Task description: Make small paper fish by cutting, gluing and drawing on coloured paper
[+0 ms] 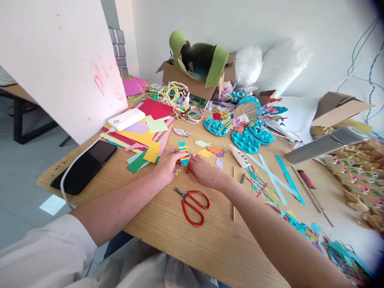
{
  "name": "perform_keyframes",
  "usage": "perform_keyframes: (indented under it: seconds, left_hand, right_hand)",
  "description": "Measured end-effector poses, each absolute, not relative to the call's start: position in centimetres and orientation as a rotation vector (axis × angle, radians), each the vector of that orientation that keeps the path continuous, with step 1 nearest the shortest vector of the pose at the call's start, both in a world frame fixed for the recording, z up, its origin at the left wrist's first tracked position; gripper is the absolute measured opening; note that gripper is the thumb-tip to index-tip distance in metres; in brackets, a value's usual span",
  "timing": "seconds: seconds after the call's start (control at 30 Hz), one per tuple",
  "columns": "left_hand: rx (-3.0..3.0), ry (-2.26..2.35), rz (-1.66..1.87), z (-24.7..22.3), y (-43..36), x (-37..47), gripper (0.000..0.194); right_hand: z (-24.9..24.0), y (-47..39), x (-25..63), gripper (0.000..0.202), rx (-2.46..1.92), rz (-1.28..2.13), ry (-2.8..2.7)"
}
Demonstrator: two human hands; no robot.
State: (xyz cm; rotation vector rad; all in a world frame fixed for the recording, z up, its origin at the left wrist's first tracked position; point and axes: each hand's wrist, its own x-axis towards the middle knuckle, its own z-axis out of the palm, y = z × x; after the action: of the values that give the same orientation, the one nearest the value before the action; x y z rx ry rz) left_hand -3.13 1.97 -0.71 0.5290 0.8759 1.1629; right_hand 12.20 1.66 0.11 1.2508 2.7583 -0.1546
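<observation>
Blue paper fish (184, 154) with yellow stripes, one, pinched between left fingers (177, 156); right fingers (194, 162) bunched at its edge, grip indeterminable; too hard a squeeze could crease it.

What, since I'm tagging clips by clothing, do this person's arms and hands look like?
The left sleeve is white, loose, about elbow-length; no sleeve shows on the right arm. The left hand and right hand wear no gloves; no watch shows.

Bright, diffuse light on wall (204, 16) and bench (222, 244), with soft shadows; right corners dark and blurred, edges stretched.
</observation>
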Motion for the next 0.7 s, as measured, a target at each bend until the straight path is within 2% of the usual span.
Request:
perform_keyframes:
  seconds: [0.17, 0.4, 0.7]
  left_hand:
    - [0.523, 0.87, 1.167, -0.71, 1.99, -3.1, 0.012]
    - [0.528, 0.867, 1.165, -0.59, 1.87, -3.12, 0.012]
    - [0.517, 0.866, 1.161, -0.44, 1.84, -3.08, 0.016]
  right_hand:
    - [0.54, 0.94, 11.79, 0.022, 1.232, -0.04, 2.733]
    - [-0.23, 1.39, 12.29, 0.019, 1.245, -0.124, 2.841]
    - [0.13, 0.96, 11.61, 0.026, 1.21, -0.124, 2.821]
